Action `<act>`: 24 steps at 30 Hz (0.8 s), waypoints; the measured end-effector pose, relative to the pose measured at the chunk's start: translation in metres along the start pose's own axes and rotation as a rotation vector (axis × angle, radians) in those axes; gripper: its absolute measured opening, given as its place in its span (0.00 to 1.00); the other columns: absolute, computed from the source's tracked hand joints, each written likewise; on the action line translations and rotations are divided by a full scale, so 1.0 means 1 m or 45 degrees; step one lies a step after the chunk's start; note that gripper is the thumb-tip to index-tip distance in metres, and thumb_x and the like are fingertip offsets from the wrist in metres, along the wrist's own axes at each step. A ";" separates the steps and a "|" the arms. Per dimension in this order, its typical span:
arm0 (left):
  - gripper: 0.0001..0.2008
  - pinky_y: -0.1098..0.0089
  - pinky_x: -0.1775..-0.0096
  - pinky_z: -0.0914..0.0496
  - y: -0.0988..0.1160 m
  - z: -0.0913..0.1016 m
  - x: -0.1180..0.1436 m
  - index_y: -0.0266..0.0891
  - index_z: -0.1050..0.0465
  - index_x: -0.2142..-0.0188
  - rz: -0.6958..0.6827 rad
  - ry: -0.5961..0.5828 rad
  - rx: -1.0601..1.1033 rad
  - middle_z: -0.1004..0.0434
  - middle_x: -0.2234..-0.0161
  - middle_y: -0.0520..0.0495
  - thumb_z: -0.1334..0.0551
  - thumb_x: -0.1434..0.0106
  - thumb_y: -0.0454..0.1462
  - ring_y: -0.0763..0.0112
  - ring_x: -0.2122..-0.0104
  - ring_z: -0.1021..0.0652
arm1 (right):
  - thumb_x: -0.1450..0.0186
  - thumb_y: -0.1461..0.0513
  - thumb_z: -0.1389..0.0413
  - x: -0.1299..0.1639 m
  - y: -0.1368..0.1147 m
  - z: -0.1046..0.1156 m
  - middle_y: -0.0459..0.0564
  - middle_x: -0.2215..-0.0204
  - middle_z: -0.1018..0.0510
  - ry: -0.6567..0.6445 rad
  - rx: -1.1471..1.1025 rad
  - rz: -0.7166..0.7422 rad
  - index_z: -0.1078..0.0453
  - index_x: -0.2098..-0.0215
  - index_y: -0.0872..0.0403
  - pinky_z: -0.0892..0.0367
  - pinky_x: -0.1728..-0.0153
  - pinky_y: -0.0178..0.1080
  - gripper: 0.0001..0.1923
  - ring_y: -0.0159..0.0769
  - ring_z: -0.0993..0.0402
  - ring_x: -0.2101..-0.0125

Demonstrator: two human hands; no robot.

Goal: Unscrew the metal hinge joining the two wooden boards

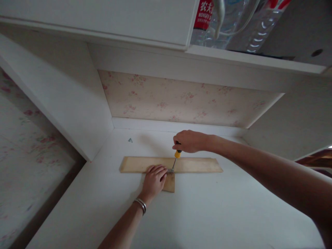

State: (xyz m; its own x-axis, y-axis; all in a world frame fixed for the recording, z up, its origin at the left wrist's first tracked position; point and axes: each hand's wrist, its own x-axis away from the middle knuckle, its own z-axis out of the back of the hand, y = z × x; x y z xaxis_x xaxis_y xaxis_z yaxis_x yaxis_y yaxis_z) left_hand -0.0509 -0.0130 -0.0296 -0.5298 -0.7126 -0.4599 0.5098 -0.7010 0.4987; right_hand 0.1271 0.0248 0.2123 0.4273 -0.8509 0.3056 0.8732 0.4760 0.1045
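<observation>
A long pale wooden board (145,164) lies crosswise on the white surface. A shorter wood piece (169,183) meets its near edge, partly covered by my left hand. Where the two meet, a small metal plate (169,170) is visible, its left end hidden under my fingers. My left hand (155,178) rests over the board and the short piece, fingers laid out across the wood, a bracelet (140,205) on the wrist. My right hand (188,141) is wrapped round the yellow and black handle of a screwdriver (177,154), whose tip stands at the metal plate.
A white cabinet (103,24) overhangs the work surface (197,214), with plastic bottles (264,27) and a pale cord (220,17) on its open shelf. Side panels (59,90) flank the niche, backed by floral wallpaper (166,100). A small dark triangular mark (130,140) lies behind the board.
</observation>
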 end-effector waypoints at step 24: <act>0.12 0.59 0.45 0.40 0.010 0.003 -0.003 0.44 0.26 0.56 0.051 -0.048 -0.033 0.24 0.53 0.48 0.42 0.38 0.34 0.64 0.51 0.27 | 0.44 0.55 0.42 0.013 -0.005 0.001 0.51 0.58 0.24 0.089 -0.042 0.015 0.29 0.59 0.49 0.40 0.70 0.37 0.15 0.42 0.29 0.61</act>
State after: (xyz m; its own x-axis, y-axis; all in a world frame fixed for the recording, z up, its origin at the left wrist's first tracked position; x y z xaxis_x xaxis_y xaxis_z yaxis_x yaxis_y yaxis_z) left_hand -0.0465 -0.0174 -0.0212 -0.5334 -0.7390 -0.4115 0.5486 -0.6725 0.4968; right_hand 0.1282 0.0121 0.2169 0.4518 -0.8593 0.2398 0.8749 0.4794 0.0695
